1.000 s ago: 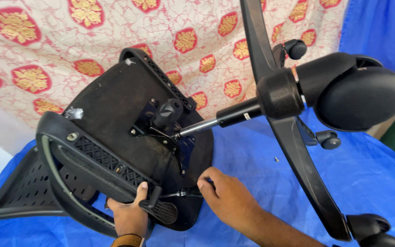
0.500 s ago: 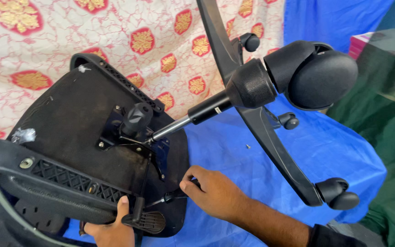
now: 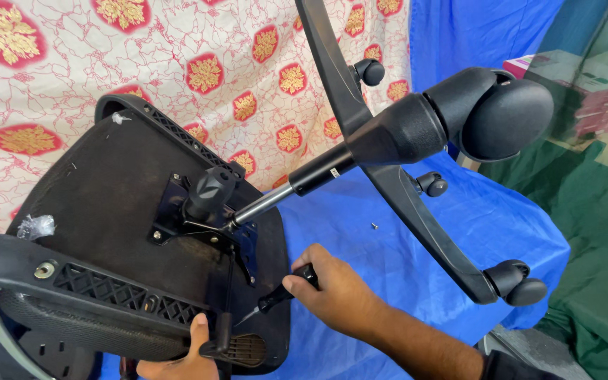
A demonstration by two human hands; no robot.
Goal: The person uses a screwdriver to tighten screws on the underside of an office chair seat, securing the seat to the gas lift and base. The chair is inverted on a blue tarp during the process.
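A black office chair lies on its side on a blue sheet, its seat underside (image 3: 114,190) facing me and its wheeled base (image 3: 402,134) sticking out to the right. My right hand (image 3: 332,292) is closed around the black handle of a screwdriver (image 3: 283,292), whose tip points left at the seat's lower edge beside the lever paddle (image 3: 237,346). My left hand (image 3: 177,362) grips the chair's bottom edge under the armrest bracket (image 3: 86,288), thumb up against it. The metal mechanism plate with its knob (image 3: 209,190) sits mid-seat.
A small loose screw (image 3: 374,226) lies on the blue sheet (image 3: 459,225) right of the seat. A red-and-gold patterned cloth (image 3: 177,56) hangs behind. Green fabric (image 3: 592,211) covers the right side. Castor wheels (image 3: 518,281) jut out at lower right.
My right hand has lifted slightly and now shows the screwdriver handle angled toward the seat edge. The view shifted left and the chair base swung a little upward.
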